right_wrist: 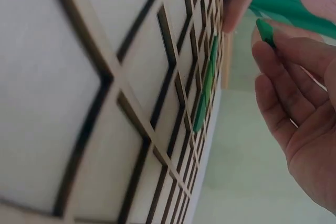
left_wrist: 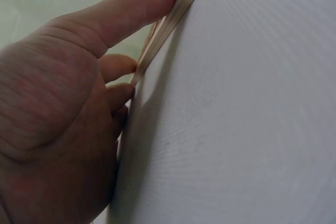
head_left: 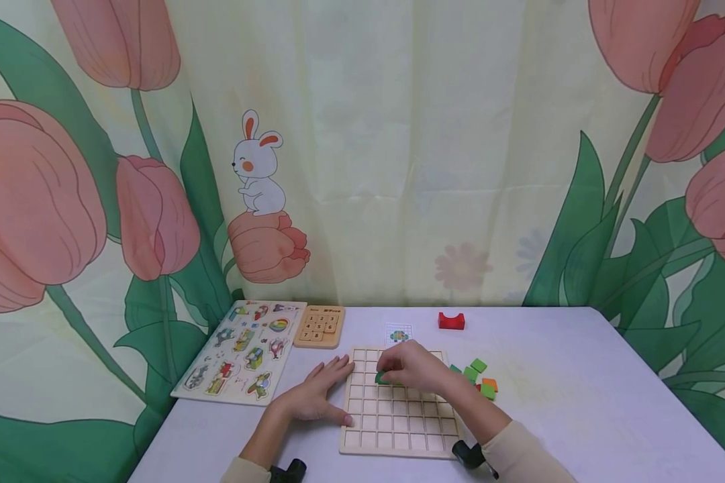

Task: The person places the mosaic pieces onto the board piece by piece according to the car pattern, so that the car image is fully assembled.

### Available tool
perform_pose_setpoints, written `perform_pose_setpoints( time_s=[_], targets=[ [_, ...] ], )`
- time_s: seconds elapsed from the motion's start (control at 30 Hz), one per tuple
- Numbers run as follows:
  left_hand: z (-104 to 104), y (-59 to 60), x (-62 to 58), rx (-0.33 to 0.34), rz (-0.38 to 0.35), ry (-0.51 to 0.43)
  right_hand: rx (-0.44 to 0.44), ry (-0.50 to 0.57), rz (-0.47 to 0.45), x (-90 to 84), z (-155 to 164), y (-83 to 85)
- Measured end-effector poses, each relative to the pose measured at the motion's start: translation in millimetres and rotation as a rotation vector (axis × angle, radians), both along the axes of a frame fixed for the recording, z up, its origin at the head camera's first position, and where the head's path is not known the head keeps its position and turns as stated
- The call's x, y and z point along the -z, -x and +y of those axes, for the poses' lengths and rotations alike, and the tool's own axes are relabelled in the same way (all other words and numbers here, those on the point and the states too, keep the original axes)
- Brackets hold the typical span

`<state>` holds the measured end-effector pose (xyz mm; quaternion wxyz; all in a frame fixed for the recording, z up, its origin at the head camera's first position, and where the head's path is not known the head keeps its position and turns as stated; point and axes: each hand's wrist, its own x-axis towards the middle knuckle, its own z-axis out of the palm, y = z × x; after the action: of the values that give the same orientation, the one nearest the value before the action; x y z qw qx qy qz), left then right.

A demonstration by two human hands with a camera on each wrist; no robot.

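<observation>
A wooden grid board (head_left: 393,424) with square cells lies flat on the white table. My left hand (head_left: 317,396) spreads along its left side, thumb and fingertips touching the edge. Over the upper left cells, my right hand (head_left: 419,367) pinches a small green tile (right_wrist: 265,31) between thumb and fingers. In the right wrist view, a short row of green tiles (right_wrist: 206,90) sits in the grid, apart from the pinched tile. My right hand mostly covers that row in the head view. Beyond the board's top edge lies a small pattern card (head_left: 399,333).
Loose green and orange tiles (head_left: 487,386) lie right of the board. A red notched block (head_left: 451,322) stands near the table's back edge. At the back left are a wooden number puzzle (head_left: 319,327) and a picture board (head_left: 242,349). A tulip-print curtain (head_left: 362,168) hangs behind.
</observation>
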<state>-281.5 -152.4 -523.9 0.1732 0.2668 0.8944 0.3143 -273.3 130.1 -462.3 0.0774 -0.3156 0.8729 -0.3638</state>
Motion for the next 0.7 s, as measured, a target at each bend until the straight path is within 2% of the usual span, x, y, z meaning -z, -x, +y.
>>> perform_pose_setpoints(
  time_s=[0.2, 0.7],
  targets=[
    [0, 0.3, 0.4, 0.005, -0.005, -0.007, 0.007, -0.027, -0.049, 9.7, -13, -0.9],
    [-1, 0.6, 0.7, 0.009, 0.009, 0.013, -0.028, -0.05, -0.045, 20.1, -27, 3.8]
  ],
)
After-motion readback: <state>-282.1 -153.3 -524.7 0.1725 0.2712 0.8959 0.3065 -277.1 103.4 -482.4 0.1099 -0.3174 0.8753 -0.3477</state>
